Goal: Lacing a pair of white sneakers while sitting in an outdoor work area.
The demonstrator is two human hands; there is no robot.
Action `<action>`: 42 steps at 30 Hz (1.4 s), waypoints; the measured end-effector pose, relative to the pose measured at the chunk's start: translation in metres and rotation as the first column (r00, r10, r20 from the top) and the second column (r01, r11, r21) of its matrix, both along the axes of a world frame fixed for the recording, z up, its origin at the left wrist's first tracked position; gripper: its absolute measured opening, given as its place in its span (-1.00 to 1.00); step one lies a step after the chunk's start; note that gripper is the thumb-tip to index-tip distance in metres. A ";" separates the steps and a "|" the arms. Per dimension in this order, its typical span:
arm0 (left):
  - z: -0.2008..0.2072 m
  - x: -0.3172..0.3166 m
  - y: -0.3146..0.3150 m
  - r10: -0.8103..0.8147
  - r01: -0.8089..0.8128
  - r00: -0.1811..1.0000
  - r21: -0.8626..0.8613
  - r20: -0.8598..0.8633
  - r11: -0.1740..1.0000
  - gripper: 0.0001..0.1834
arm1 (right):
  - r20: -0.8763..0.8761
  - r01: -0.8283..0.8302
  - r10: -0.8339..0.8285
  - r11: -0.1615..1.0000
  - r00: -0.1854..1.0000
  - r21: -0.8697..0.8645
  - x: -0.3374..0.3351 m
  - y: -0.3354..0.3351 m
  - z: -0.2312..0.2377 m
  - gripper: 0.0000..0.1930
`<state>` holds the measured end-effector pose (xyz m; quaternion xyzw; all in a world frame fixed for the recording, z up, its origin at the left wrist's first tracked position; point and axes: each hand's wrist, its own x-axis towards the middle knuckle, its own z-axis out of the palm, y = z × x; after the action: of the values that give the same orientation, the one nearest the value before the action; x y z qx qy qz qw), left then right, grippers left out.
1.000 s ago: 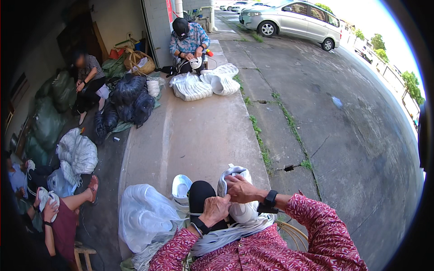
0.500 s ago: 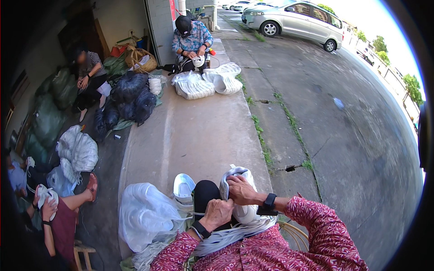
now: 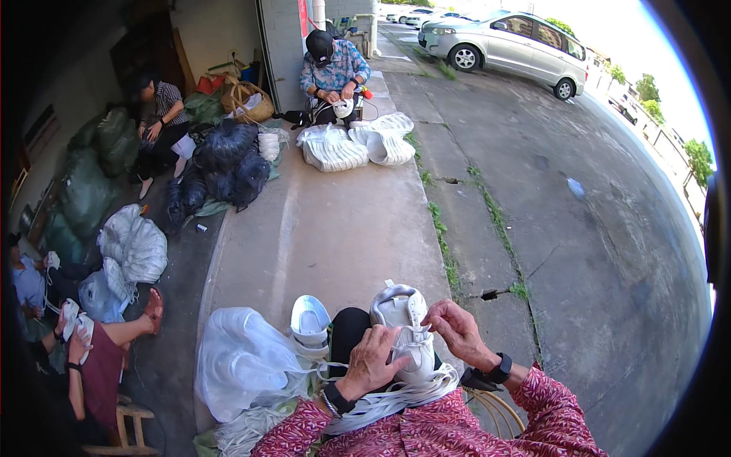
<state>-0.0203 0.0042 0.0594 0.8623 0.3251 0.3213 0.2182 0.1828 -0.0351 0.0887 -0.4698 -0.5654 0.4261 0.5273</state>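
Observation:
A white lace-up shoe [image 3: 415,346] lies over my lap, toe toward me and its opening away from me. My left hand [image 3: 371,359] grips its left side, thumb and fingers parted against the upper. At the right side of the laces, my right hand [image 3: 455,329] is closed, thumb and forefinger pinching a white shoelace. Loose white shoelaces [image 3: 419,392] are draped in a bundle across my lap. To the left of my dark-covered knee stands another white shoe [image 3: 310,324] with a pale blue insole.
A clear plastic bag of white items [image 3: 247,362] lies to my left. Past the concrete walkway [image 3: 343,228], a person [image 3: 333,72] handles a white shoe behind stacked shoes [image 3: 331,148]. Others sit at the left near black bags [image 3: 228,164]. A silver van [image 3: 510,46] is parked far right.
My hands have separated: the right moved right to the lace, and the left shifted onto the shoe's side. The shoe's laced front is now uncovered. The whole view has shifted slightly.

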 end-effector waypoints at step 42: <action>-0.013 0.058 -0.008 0.325 -0.035 0.940 -0.913 0.109 0.406 -0.72 | 0.863 -0.460 0.425 0.846 0.273 -0.271 0.030 0.036 -0.028 -0.75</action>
<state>0.0375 -0.0039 0.0462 0.5179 0.5046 0.2331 0.6502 0.2125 0.0011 0.0606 -0.4375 -0.8706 0.2251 0.0074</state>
